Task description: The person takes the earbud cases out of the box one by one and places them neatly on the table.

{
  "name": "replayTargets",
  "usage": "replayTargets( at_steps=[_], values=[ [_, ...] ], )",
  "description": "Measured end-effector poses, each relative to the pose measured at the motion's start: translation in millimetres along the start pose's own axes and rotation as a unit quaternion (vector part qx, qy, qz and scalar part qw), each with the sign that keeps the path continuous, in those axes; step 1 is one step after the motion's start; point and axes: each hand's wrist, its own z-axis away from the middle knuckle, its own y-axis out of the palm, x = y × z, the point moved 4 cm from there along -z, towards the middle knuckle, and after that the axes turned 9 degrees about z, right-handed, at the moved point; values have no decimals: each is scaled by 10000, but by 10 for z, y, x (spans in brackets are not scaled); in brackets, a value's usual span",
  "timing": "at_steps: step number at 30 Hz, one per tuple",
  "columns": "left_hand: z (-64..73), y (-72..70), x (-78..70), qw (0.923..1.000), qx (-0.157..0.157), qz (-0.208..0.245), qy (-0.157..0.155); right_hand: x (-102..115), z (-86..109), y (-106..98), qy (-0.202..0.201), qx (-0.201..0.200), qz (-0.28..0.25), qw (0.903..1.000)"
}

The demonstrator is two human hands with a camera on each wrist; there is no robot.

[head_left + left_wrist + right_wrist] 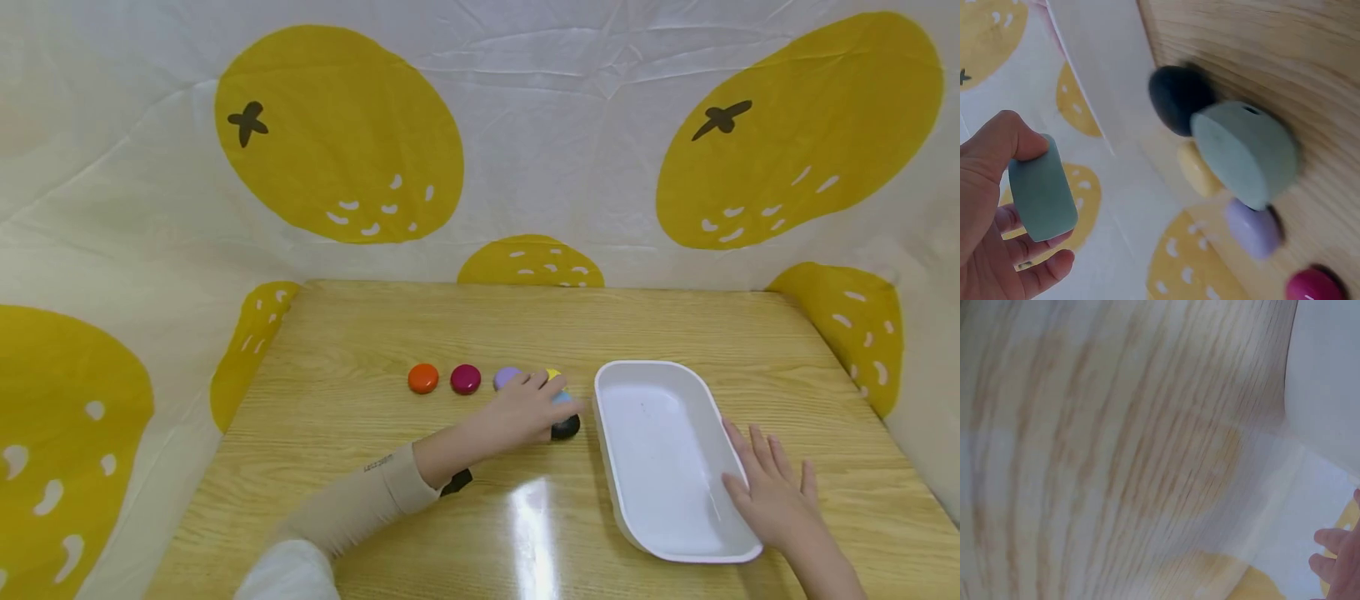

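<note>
In the head view my left hand [517, 410] reaches over a group of small rounded pieces left of the white plastic tray [693, 552]. The left wrist view shows that hand pinching a pale blue-green block [1043, 190] between thumb and fingers. Close by on the table lie a black round piece [1180, 100], a larger pale green half-round piece [1241, 150], a yellow piece [1199, 170] and a lilac piece [1254, 228]. Fingers partly cover this group in the head view. My right hand [780, 496] rests at the tray's right rim, thumb over the edge, fingers spread outside it.
A magenta round piece [466, 379] and an orange round piece [423, 378] lie in line to the left. The wooden table [337, 350] meets a white curtain [555, 150] with yellow fruit prints at its back and sides.
</note>
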Motion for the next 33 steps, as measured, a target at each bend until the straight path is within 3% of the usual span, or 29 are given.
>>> replayTargets(
  at_steps=[8, 15, 22, 33],
  values=[
    [453, 177, 359, 9991, 200, 137, -345, 5, 3, -10, -1, -1, -25, 10000],
    [716, 343, 515, 9953, 607, 545, -525, 11, 3, -5, -4, -16, -44, 10000],
    [844, 475, 551, 9909, 1135, 526, -505, 12, -1, -9, 9, 22, -48, 10000],
    [914, 583, 528, 9892, 1034, 926, -477, 10, -2, -15, 33, 109, -57, 9999]
  ],
)
